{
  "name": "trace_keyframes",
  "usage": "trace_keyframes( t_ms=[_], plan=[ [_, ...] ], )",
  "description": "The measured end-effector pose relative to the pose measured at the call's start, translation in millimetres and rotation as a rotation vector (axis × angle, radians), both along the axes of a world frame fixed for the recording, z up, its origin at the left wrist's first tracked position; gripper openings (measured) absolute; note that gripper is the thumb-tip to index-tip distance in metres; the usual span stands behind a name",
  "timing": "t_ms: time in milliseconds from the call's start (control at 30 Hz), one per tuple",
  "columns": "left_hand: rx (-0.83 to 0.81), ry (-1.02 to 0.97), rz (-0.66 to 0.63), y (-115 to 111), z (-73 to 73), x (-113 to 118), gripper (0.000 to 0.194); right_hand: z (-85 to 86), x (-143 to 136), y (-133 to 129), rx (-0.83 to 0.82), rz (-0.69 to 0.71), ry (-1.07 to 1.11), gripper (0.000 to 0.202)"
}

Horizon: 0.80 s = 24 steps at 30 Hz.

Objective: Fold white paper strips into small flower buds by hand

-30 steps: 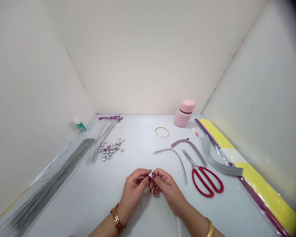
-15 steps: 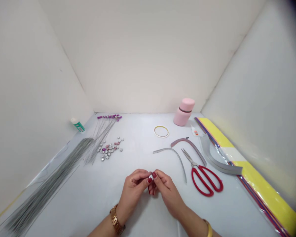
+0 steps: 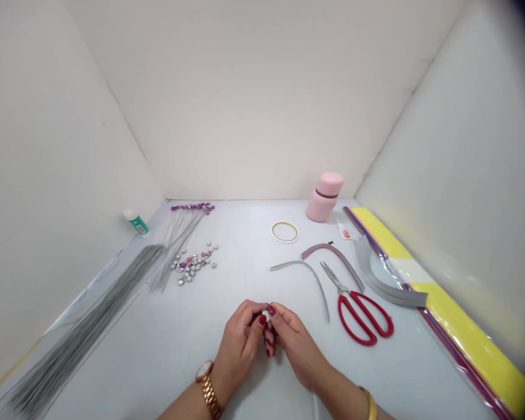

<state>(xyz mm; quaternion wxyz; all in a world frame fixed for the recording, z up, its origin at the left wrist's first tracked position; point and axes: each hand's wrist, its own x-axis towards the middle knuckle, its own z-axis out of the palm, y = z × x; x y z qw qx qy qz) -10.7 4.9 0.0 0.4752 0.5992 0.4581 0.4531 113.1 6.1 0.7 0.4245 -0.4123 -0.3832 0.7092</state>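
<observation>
My left hand (image 3: pixel 241 333) and my right hand (image 3: pixel 294 337) meet low in the middle of the view, above the table. Between their thumbs and fingertips they pinch a small silvery-white paper star (image 3: pixel 266 315), mostly covered by the fingers. To the left lies a loose group of small folded paper stars (image 3: pixel 193 266), mostly silver with some pink and purple. A thin silver paper strip (image 3: pixel 317 280) curves just beyond my right hand, and a pinkish strip (image 3: pixel 338 255) lies behind it.
Red-handled scissors (image 3: pixel 359 312) lie right of my hands, near a grey strip bundle (image 3: pixel 387 289) and long packs of coloured paper (image 3: pixel 459 326). A tape ring (image 3: pixel 284 241), pink flask (image 3: pixel 322 201), glue stick (image 3: pixel 138 223), purple-tipped wires (image 3: pixel 192 208) and grey wire bundle (image 3: pixel 91 315) surround them.
My left wrist has turned, so the watch face now shows. Both thumbs have shifted slightly on the small piece, and the fingers beneath it extend lower. The whole view has moved a little.
</observation>
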Motion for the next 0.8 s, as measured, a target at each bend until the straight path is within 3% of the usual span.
trace_keyframes(
  t_ms=[167,400,567,800],
  plan=[
    [0.230,0.419,-0.087,4.7,1.4,-4.7,0.023,1.8,1.1,-0.2,0.020,0.017,-0.050,0.034],
    [0.456,0.642,-0.115,5.2,-6.7,-10.1,0.024,4.2,1.9,-2.4,0.074,0.057,-0.121,0.034],
    [0.538,0.696,-0.103,5.5,-7.9,-8.2,0.020,1.8,0.0,-6.0,0.108,0.030,-0.167,0.034],
    [0.491,0.659,-0.104,5.6,-8.4,-4.5,0.021,1.8,-0.6,-7.6,0.134,-0.014,-0.179,0.033]
  ],
)
